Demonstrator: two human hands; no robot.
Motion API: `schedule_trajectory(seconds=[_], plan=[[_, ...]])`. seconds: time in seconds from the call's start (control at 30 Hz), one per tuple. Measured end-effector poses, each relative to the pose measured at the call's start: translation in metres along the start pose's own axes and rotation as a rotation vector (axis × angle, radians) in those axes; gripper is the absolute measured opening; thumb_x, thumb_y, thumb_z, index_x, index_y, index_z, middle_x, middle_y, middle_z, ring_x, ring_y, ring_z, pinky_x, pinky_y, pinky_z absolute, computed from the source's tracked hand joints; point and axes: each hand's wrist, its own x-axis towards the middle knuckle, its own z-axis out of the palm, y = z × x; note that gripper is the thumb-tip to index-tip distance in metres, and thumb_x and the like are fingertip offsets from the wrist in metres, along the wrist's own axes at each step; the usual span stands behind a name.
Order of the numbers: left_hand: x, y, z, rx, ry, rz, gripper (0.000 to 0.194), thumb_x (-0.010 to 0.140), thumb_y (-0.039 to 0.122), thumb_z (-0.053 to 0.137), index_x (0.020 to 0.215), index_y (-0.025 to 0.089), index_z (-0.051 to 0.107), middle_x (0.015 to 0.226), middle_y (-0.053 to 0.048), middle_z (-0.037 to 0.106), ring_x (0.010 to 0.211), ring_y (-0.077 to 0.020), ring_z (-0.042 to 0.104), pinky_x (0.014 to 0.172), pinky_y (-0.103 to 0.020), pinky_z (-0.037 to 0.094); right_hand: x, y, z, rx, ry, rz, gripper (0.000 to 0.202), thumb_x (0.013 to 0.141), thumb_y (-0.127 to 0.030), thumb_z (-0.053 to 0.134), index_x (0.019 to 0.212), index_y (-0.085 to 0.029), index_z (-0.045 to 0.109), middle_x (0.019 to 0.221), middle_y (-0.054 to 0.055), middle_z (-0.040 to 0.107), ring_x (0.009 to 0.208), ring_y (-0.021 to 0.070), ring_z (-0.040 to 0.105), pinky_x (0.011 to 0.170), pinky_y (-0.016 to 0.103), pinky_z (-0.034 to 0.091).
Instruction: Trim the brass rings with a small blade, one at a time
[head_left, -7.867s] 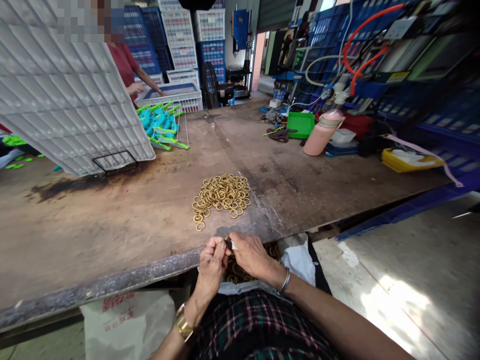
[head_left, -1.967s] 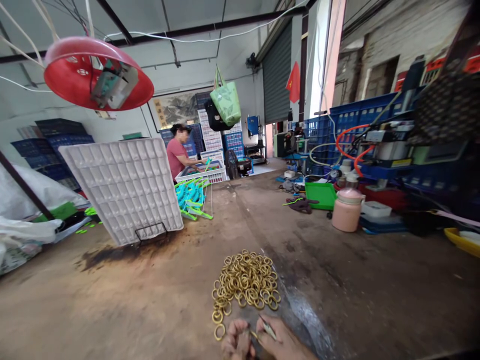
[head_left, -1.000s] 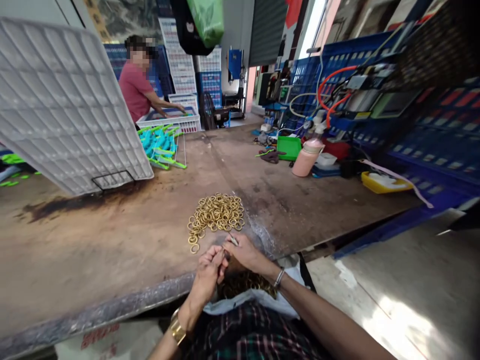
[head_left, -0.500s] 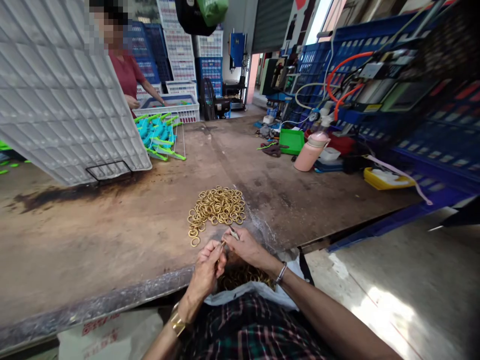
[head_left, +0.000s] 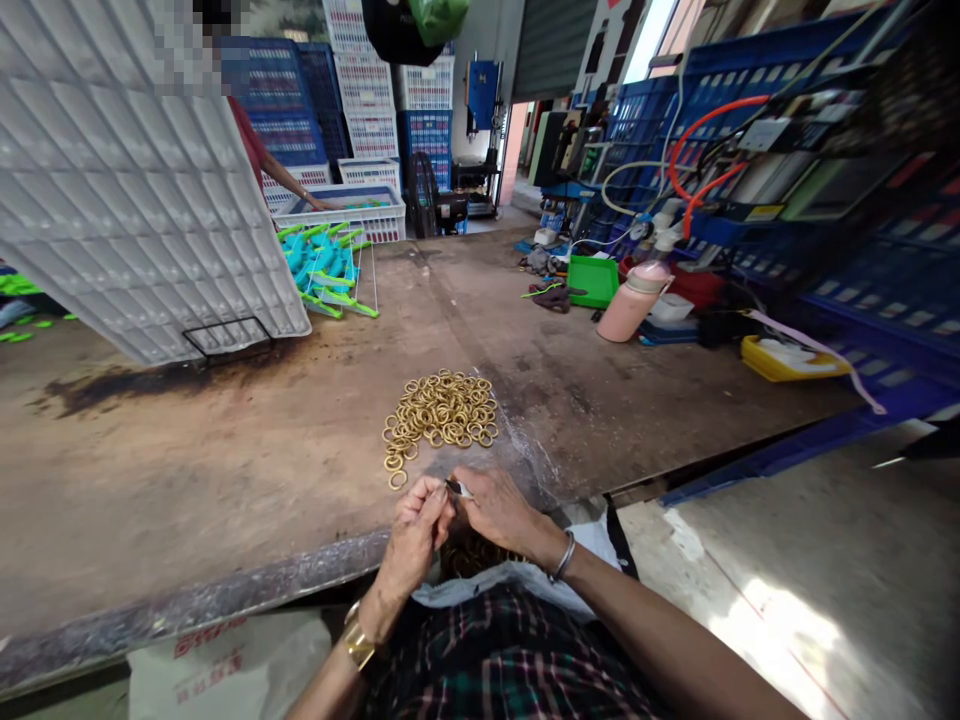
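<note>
Just in front of a pile of gold-coloured rings on the brown table, my two hands meet at the table's front edge. My left hand is closed in a pinch, and whatever it holds is too small to name. My right hand is wrapped round a small tool with a dark tip and a pale handle. The tip points at my left fingertips. More rings lie in a pale cloth on my lap, partly hidden under my hands.
On the left stands a large white ribbed panel beside teal and green parts. Rightward are a green tray, a pink bottle and a yellow tray. A person's arm reaches into a white crate behind.
The tool in my right hand has turned, its dark tip now lying against my left fingertips. The person at the back is now more hidden behind the panel. The view has shifted slightly.
</note>
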Motion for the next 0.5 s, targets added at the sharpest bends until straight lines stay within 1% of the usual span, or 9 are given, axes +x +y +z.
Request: schedule_trajectory(seconds=[0.1,0.27,0.5], plan=[[0.000,-0.002,0.000,0.045,0.011,-0.001,0.029,0.077,0.044,0.054,0.071,0.017,0.048,0.050,0.007,0.042,0.038,-0.0036,0.028,0.037,-0.016,0.022,0.000,-0.001,-0.001,-0.028,-0.014,0.003,0.021,0.073,-0.010,0.044,0.090,-0.018,0.054,0.077,0.003,0.061,0.068,0.0150,0.053,0.059,0.025,0.028],[-0.002,-0.001,0.001,0.096,0.004,0.016,0.028,0.079,0.044,0.051,0.069,0.018,0.046,0.050,0.007,0.042,0.039,-0.0040,0.029,0.038,-0.017,0.022,-0.001,-0.005,-0.004,-0.050,-0.035,0.025,0.019,0.077,-0.012,0.042,0.090,-0.017,0.055,0.077,0.004,0.063,0.068,0.0152,0.054,0.059,0.025,0.028],[-0.003,0.000,0.001,0.153,0.008,0.028,0.030,0.080,0.045,0.050,0.067,0.018,0.046,0.048,0.007,0.041,0.039,-0.0043,0.028,0.039,-0.018,0.022,0.000,-0.010,-0.003,-0.107,-0.073,0.080,0.020,0.083,-0.014,0.037,0.093,-0.016,0.054,0.086,0.007,0.064,0.075,0.0172,0.058,0.063,0.026,0.033]])
